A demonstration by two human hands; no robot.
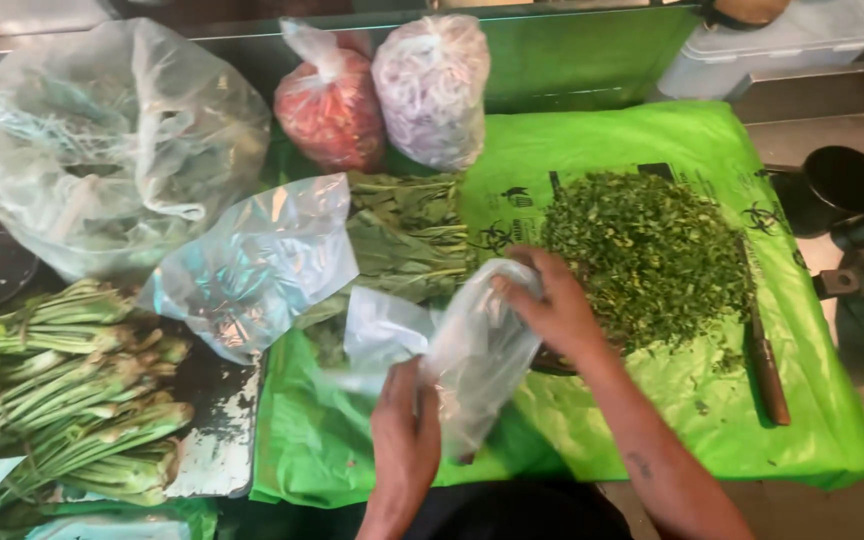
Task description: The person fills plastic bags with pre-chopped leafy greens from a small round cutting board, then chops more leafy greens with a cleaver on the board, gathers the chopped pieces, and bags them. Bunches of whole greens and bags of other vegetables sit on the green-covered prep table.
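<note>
Both my hands grip one clear plastic bag (472, 350) over a green plastic sheet (812, 400). My left hand (404, 430) pinches the bag's lower edge; my right hand (552, 305) holds its upper rim. Just right of my right hand lies a round heap of finely chopped green leaves (647, 255), on a board that is mostly hidden. A knife (764, 350) with a brown handle lies along the heap's right side. A bunch of whole leafy greens (407, 235) lies behind the bag.
Bundles of green stalks (82, 400) lie at the left. Another clear bag (252, 265) sits mid-left, a large one (102, 140) behind it. Bags of red pieces (330, 105) and sliced purple onion (434, 85) stand at the back. A white lidded box (782, 45) and dark pots (837, 185) are at the right.
</note>
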